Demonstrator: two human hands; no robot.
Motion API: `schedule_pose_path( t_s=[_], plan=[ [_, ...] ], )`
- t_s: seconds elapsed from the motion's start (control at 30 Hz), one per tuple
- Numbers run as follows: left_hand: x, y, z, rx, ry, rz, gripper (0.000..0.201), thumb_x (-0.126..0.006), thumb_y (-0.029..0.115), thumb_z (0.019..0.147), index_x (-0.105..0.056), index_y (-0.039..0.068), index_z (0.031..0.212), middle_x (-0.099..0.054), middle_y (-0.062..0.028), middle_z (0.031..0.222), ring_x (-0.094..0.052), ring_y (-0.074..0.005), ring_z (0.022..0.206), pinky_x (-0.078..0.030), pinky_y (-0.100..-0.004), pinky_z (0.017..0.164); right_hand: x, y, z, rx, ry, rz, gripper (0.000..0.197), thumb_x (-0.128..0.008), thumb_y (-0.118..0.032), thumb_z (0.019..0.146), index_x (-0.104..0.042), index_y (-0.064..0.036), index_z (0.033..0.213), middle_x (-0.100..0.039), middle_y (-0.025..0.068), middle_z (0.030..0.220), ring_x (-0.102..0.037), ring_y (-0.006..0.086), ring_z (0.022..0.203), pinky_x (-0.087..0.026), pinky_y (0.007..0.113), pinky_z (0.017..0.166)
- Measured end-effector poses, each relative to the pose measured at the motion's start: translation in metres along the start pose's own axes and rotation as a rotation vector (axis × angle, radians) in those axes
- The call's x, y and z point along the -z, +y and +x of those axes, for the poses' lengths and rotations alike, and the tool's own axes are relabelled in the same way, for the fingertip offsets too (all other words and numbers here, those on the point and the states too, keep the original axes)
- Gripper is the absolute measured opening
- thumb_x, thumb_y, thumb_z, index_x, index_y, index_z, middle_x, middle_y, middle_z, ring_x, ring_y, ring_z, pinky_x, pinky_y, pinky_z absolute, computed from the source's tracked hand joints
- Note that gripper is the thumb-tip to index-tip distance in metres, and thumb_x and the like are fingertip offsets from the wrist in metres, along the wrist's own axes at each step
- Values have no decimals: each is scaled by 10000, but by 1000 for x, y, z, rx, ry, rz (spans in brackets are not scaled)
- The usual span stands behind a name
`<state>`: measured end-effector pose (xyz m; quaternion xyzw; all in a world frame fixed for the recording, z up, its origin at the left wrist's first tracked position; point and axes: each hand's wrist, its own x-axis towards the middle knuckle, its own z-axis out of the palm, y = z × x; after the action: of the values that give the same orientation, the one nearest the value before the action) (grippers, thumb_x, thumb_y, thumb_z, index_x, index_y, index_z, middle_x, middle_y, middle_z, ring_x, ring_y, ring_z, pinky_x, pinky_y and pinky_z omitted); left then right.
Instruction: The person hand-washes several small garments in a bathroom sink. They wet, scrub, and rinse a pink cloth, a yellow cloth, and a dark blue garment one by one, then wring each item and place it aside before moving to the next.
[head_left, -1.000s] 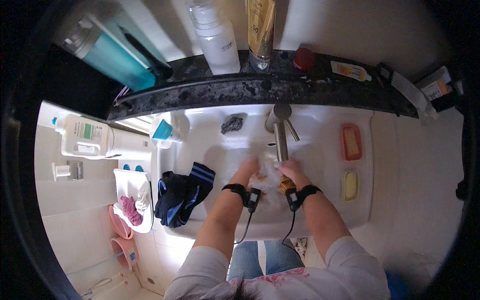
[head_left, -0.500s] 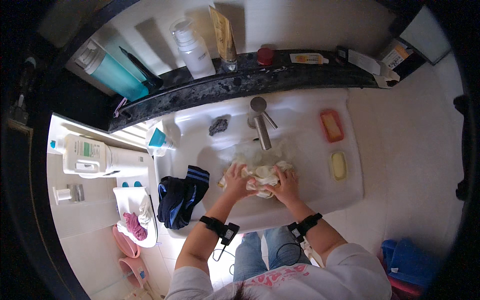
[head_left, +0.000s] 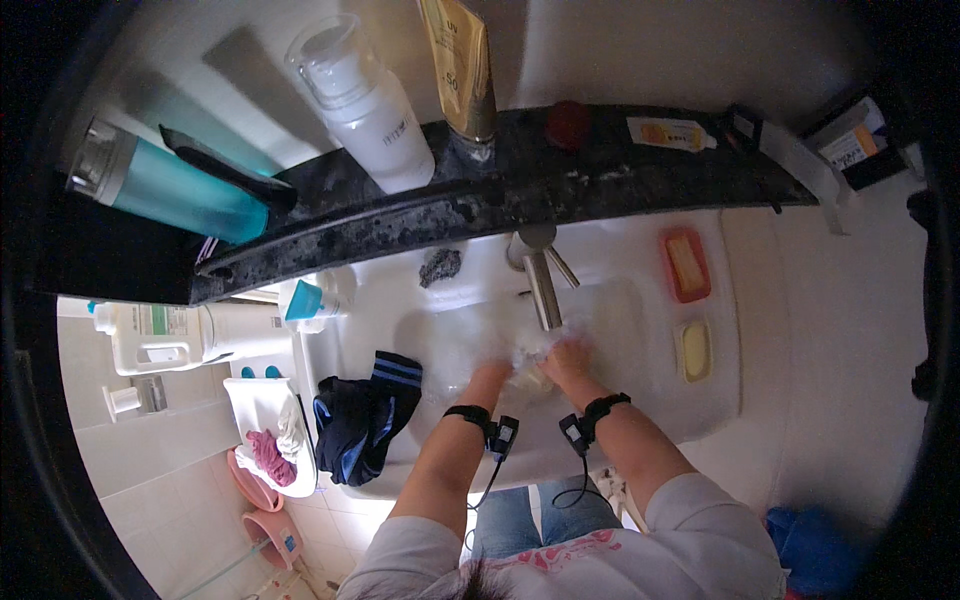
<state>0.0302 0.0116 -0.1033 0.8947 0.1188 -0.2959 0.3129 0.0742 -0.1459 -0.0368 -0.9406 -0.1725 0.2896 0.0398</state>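
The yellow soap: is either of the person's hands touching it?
No: the yellow soap sits at the right, apart from the left hand and right hand, both near the tap.

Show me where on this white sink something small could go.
Bare: the back ledge of the white sink between the silvery metal faucet and red rectangular dish, and its right rim's near end, beside the yellow oval bar. Crowded: the left side, under the crumpled navy cloth with blue stripes, and mid-basin, where the left hand and right hand are.
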Motion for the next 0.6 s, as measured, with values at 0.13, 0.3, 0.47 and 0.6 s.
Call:
schedule_pose_path(
  t_s=[0.13, 0.3, 0.47, 0.6],
  plan=[
    [8, -4, 24, 52, -87, 110, 879, -767, 305, 640, -297, 221, 1377, -453, -208, 1289, -448, -394, 1166, -397, -455, 945, -16, 6, 25, -176, 185, 324, 371, -597, -216, 772, -585, -32, 1094, -568, 221, 1107, -517, 388, 1047, -406, 503, 887],
    [18, -13, 20, 56, -150, 154, 805, -766, 273, 648, -369, 172, 1340, -505, -197, 1239, -486, -380, 1128, -413, -432, 926, -11, 8, 39, 17, 397, -6, 300, -556, -236, 812, -609, 5, 981, -607, 209, 1024, -569, 366, 961, -445, 452, 811],
    [31, -20, -7, 38, 130, -352, 734, -764, 241, 655, -441, 123, 1303, -557, -186, 1188, -524, -366, 1091, -429, -408, 907, 22, 21, 41, -10, 5, 651, 388, -571, -369, 826, -599, -30, 1013, -629, 152, 735, -592, 302, 539, -467, 416, 541],
    [35, -9, -51, -144, 406, -509, 572, -759, 215, 644, -548, 103, 1164, -599, -192, 1092, -561, -358, 1017, -451, -412, 841, -1, 25, -6, 213, 587, 709, 523, -530, -509, 847, -571, -1, 964, -586, 181, 856, -570, 327, 804, -449, 410, 723]
  ],
)
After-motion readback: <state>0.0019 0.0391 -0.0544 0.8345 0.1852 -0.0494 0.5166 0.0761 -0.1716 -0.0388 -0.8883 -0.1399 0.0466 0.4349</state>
